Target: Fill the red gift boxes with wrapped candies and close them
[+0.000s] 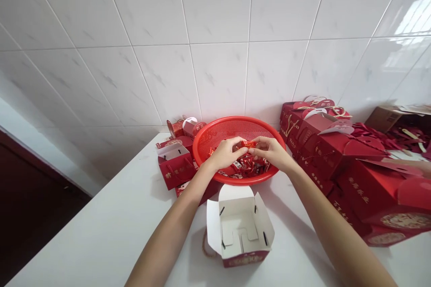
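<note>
Packet [248,144], small and red, is pinched in the fingertips of both the left hand [225,153] and the right hand [272,152], above the basket [229,131] in the head view. More packets [249,167] lie inside the basket. Just in front of it, an open box [244,259] stands flaps up on the table [128,224]. Red boxes [175,171] sit left of the basket; larger cartons [357,195] are stacked to its right. Behind it rises the tiled wall [218,80].

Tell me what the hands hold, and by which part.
A small red packet: the left hand pinches one end, the right hand the other.
</note>
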Demonstrator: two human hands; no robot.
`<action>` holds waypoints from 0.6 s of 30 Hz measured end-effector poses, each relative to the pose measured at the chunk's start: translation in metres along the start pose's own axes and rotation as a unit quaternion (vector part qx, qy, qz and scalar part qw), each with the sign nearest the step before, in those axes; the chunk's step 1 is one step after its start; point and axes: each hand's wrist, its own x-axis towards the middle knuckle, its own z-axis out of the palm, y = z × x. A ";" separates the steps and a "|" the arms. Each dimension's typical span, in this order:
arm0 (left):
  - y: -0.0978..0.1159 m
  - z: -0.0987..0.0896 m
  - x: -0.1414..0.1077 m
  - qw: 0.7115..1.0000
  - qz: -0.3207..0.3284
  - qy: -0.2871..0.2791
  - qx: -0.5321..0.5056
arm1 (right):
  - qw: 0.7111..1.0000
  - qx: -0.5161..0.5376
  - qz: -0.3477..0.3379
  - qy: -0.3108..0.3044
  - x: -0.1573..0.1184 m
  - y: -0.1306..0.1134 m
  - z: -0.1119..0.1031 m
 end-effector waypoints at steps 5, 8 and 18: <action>0.000 -0.001 0.000 1.000 0.000 -0.019 -0.010 | 1.000 0.027 0.005 0.010 0.002 -0.003 0.000; 0.000 -0.001 -0.001 0.999 -0.014 -0.023 0.017 | 0.999 0.032 0.009 0.018 0.002 -0.005 0.001; -0.001 0.001 -0.001 1.000 -0.007 -0.013 0.020 | 0.995 0.085 0.009 0.051 0.001 -0.012 0.009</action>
